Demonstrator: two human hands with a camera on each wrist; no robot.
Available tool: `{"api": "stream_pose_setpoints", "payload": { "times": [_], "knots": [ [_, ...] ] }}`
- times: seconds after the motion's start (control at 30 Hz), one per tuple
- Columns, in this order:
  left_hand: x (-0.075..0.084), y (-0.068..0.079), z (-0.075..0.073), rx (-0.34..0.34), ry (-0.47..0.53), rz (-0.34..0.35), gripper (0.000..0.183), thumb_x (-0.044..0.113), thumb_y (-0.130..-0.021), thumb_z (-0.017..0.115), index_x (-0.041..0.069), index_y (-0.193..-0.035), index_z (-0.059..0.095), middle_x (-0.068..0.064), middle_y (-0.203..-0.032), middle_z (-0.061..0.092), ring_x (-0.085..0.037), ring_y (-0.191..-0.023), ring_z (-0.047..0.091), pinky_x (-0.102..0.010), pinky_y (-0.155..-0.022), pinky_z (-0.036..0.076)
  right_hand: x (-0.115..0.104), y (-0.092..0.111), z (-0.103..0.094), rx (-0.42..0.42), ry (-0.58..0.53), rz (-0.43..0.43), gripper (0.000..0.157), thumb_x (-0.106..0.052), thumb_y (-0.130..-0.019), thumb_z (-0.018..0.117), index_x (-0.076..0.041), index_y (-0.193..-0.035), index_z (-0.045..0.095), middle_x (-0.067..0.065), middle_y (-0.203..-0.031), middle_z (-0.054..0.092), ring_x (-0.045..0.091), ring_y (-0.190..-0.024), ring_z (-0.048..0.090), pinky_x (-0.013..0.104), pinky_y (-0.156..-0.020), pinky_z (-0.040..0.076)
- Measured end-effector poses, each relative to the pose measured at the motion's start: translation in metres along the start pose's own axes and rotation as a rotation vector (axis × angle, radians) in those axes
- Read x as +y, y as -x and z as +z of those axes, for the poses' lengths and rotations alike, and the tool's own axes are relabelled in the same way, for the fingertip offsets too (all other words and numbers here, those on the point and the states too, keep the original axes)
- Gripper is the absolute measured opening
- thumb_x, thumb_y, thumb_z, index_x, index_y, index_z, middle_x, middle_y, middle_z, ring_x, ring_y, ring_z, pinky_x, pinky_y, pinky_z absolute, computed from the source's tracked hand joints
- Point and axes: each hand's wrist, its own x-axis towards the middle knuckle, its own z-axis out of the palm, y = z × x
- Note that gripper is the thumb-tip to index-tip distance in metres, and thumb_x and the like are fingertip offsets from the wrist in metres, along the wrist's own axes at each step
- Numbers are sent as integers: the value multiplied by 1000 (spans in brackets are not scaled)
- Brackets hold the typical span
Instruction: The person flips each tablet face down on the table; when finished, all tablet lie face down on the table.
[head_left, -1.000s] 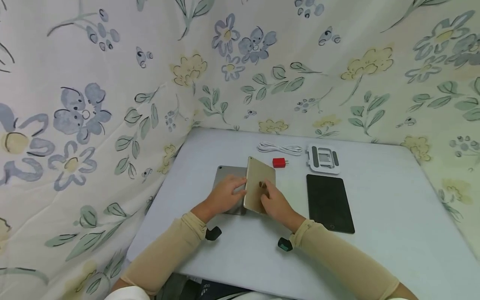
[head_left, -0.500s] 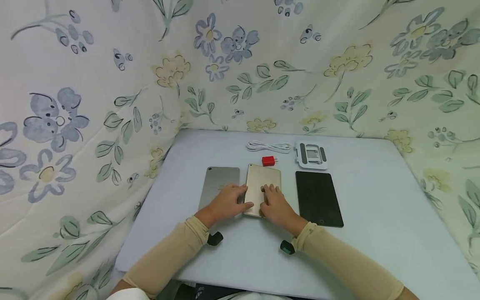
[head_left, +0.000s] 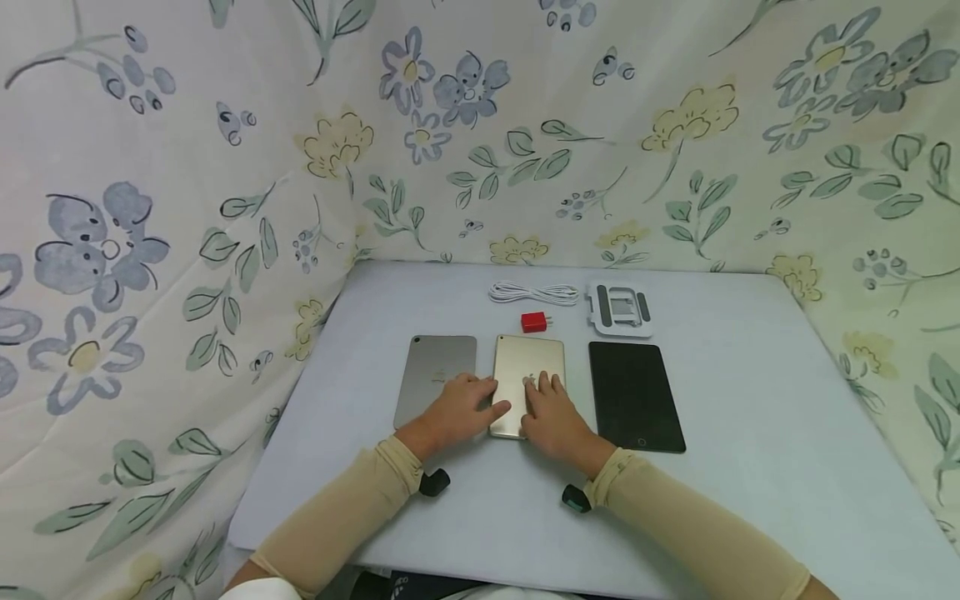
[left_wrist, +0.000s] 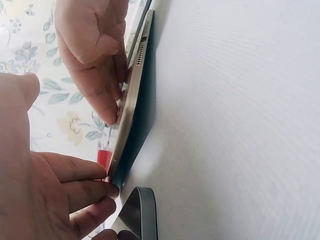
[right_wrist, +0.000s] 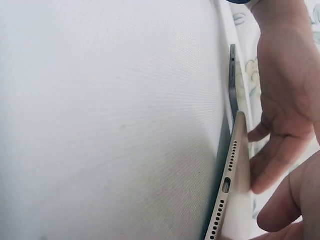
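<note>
A gold tablet (head_left: 517, 358) lies back side up in the middle of the table, its speaker-and-port edge (right_wrist: 226, 185) toward the person. My left hand (head_left: 454, 414) is at its left edge; in the left wrist view, the outstretched fingers (left_wrist: 85, 192) meet that edge. My right hand (head_left: 557, 423) rests on the tablet's back with fingers extended, partly covering the logo. Left of it, a grey tablet (head_left: 435, 367) lies back side up, its lower right part hidden by my left hand. On the right lies a black tablet (head_left: 637, 396), screen up.
Behind the gold tablet sit a red charger plug (head_left: 533, 322) and a coiled white cable (head_left: 534, 293). A folded white stand (head_left: 621, 309) with grey pads lies behind the black tablet. The white table (head_left: 772, 417) backs onto a floral curtain (head_left: 465, 200).
The gold tablet was tilted up over the grey one and has come down onto the table beside it. Both hands lowered with it. The head view shifted slightly.
</note>
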Motion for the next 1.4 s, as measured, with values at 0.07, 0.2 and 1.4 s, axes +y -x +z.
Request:
{"api": "stream_pose_setpoints", "payload": {
  "times": [0.07, 0.2, 1.4],
  "knots": [
    [0, 0, 0, -7, -14, -5, 71, 61, -110, 46, 3, -148, 62, -12, -144, 66, -36, -131, 57, -52, -109, 48, -1, 0, 0, 3, 11, -8, 67, -23, -103, 51, 10, -160, 37, 37, -167, 22, 54, -157, 12, 62, -126, 18],
    [1, 0, 0, -28, -27, -15, 72, 61, -110, 46, 3, -148, 62, -12, -146, 65, -35, -131, 56, -53, -109, 47, -2, 0, 1, -5, 37, -14, 66, -23, -104, 51, 11, -159, 38, 38, -167, 23, 54, -157, 13, 61, -127, 17],
    [91, -58, 29, -206, -273, 144, 83, 61, -113, 34, 3, -170, 18, -14, -178, 13, -30, -163, 9, -54, -130, 4, 128, 59, -74, 124, 67, 270, 71, -22, -108, 45, 24, -156, 22, 49, -162, 14, 63, -152, 15, 69, -122, 19]
  ]
}}
